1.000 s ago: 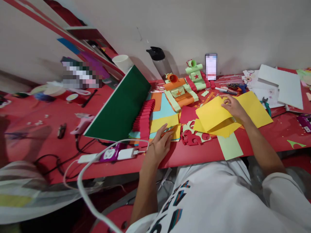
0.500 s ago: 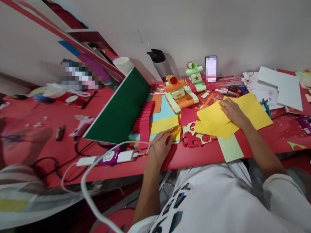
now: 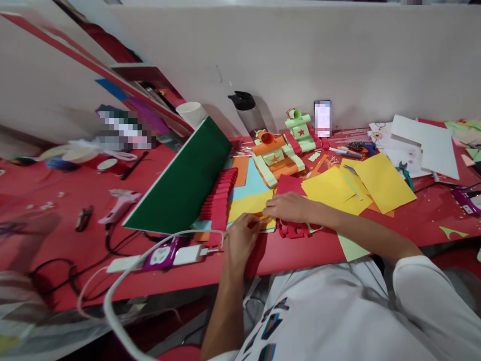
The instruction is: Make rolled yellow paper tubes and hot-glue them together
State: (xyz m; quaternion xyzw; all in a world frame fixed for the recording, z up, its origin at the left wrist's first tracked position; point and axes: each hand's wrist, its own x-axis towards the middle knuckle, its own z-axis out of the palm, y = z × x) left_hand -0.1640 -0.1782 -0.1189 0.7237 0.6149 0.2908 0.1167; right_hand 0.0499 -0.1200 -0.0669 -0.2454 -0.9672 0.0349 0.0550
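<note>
Red desk (image 3: pixel 285 253), pale wall (image 3: pixel 376 60) behind its back edge; near the front edge, left hand (image 3: pixel 242 233) and right hand (image 3: pixel 291 206) pinch a small yellow paper piece (image 3: pixel 265 217), mostly hidden between them; phone (image 3: pixel 323 119) screen pixelated, desk's left end blurred, right end cut off

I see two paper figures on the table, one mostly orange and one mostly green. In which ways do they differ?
The orange paper figure bears an orange star, while the green paper figure bears a red star. The orange figure has pale green parts, whereas the green figure has red parts. The orange figure sits closer to the camera; the green figure is farther back, beside the phone. Both include rolled paper.
</note>
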